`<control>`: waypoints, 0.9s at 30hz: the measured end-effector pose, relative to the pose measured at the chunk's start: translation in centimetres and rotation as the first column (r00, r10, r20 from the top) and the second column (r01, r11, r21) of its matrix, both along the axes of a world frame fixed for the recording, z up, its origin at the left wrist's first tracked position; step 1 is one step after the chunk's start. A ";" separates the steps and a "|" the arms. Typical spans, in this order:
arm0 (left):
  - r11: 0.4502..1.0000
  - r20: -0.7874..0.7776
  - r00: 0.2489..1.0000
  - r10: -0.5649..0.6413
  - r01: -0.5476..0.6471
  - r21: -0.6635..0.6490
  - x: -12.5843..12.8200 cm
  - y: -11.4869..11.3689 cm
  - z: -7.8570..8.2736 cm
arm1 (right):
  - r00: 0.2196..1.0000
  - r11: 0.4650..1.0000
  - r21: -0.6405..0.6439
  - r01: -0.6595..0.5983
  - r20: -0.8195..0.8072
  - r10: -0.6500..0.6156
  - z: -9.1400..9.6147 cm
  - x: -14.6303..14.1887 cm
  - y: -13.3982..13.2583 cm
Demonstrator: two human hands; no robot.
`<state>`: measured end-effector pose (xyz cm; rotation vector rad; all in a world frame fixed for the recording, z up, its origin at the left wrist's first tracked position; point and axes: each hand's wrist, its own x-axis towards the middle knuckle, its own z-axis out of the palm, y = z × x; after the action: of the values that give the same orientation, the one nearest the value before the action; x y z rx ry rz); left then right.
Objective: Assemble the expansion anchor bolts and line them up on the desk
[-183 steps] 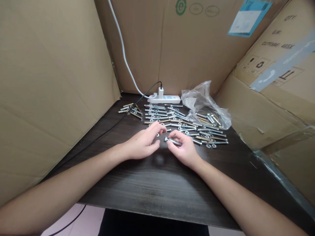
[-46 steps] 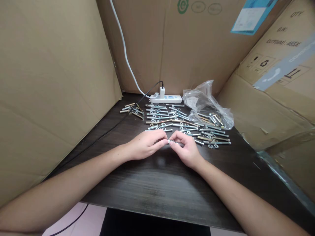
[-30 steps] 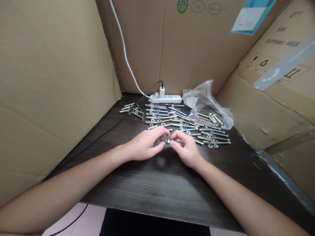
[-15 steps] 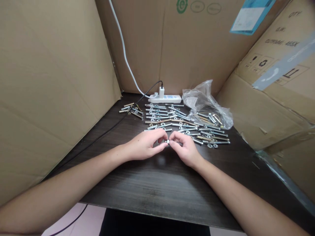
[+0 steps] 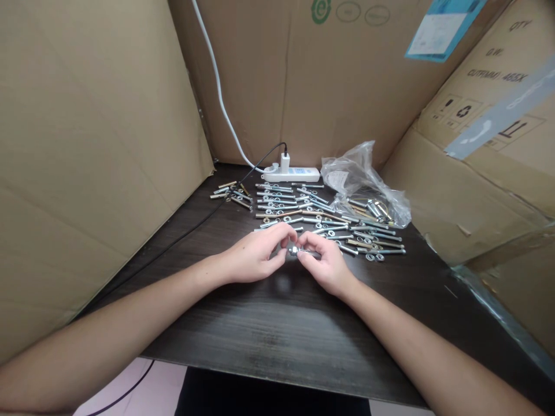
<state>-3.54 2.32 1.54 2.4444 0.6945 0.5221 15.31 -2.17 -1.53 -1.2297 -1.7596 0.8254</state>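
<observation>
My right hand (image 5: pixel 326 261) pinches a silver bolt between thumb and fingers, its shank running back under the palm. At the left end of the bolt sits a hex nut (image 5: pixel 293 251), which shows between my two hands. My left hand (image 5: pixel 269 252) curves around that end, with its thumb and forefinger parted. Its fingertips are very close to the nut; whether one still touches it I cannot tell. Just beyond my hands, several rows of bolts (image 5: pixel 276 207) with loose nuts and washers lie on the dark table (image 5: pixel 260 329).
A smaller pile of bolts (image 5: pixel 236 193) lies at the back left. Behind the rows is a white power strip (image 5: pixel 299 174) with a charger and cables. A clear plastic bag (image 5: pixel 359 173) with hardware lies back right. Cardboard walls (image 5: pixel 247 81) enclose the table, and a black cable (image 5: pixel 173 236) crosses the left side.
My left fingers have parted from the small end piece they were pinching. The nut and part of the bolt now show more plainly in my right hand.
</observation>
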 end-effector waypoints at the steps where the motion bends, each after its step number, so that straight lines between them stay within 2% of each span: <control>1: 1.000 -0.011 1.000 0.010 -0.010 0.002 0.0 0.0 0.0 | 1.000 1.000 -0.002 -0.001 -0.003 0.001 0.0 0.0 0.0; 4: 1.000 -0.039 0.999 0.019 -0.018 0.010 -0.1 0.2 0.1 | 1.000 1.000 -0.010 0.001 -0.005 -0.001 0.1 0.0 0.0; 10: 0.999 -0.050 0.998 -0.045 0.046 0.025 0.0 0.6 -0.1 | 1.000 1.000 -0.012 0.012 0.004 -0.012 0.3 -0.1 -0.1; 27: 1.000 0.059 0.998 -0.020 0.021 -0.008 0.0 -0.1 -0.1 | 0.999 1.000 -0.017 0.018 -0.042 -0.019 0.0 0.0 0.1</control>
<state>-3.51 2.21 1.47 2.4152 0.6454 0.5795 15.33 -2.05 -1.51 -1.2295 -1.7085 0.8505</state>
